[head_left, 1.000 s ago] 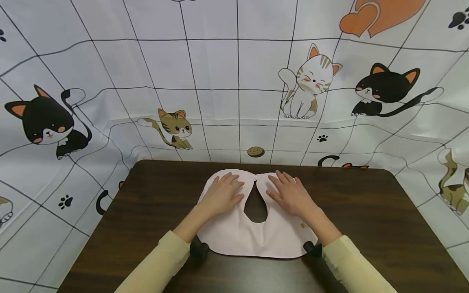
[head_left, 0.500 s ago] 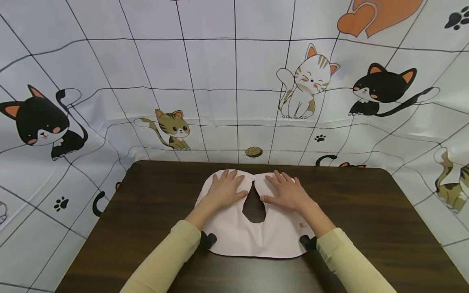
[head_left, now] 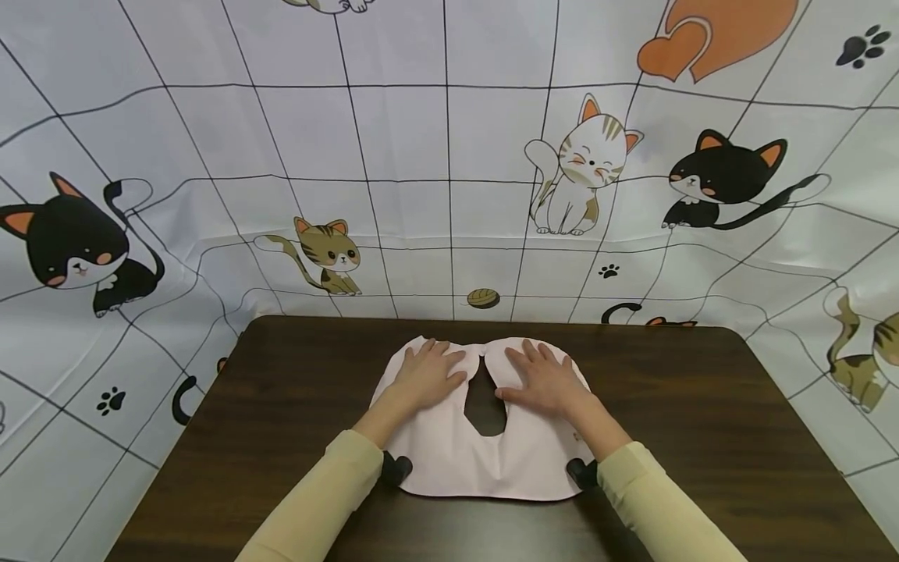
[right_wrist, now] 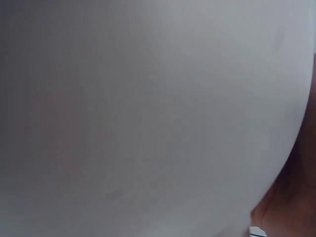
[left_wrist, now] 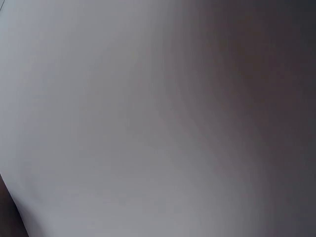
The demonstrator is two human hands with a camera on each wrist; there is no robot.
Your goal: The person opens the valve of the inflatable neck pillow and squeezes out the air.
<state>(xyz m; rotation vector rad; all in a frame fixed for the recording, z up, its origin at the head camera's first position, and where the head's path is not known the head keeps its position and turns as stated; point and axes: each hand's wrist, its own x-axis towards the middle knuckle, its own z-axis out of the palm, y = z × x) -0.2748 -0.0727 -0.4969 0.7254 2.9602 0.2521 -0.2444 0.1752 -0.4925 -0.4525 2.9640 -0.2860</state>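
A pale pink bib [head_left: 485, 472] lies spread on the dark wooden table, its two rounded ends meeting at the far side above a teardrop-shaped neck opening. My left hand [head_left: 424, 378] rests on the bib's left end, fingers extended toward the far edge. On the right end lies my right hand [head_left: 546, 382], fingers spread and thumb at the rim of the opening. A small mark shows on the bib near the right wrist. In the left wrist view the blurred bib [left_wrist: 98, 128] fills most of the frame; the right wrist view shows the bib's curved edge [right_wrist: 291, 148].
The brown table [head_left: 281, 421] has a straight far edge and rounded corners. Behind and beside it hangs a white grid-patterned sheet [head_left: 407, 133] printed with cats and paw marks. Dark cameras sit under both wrists, the left wrist camera [head_left: 397, 471] over the bib's near-left edge.
The left forearm has moved slightly forward and inward. The right thumb has slid toward the neck opening. Both hands stay on the bib, and the head view has shifted slightly.
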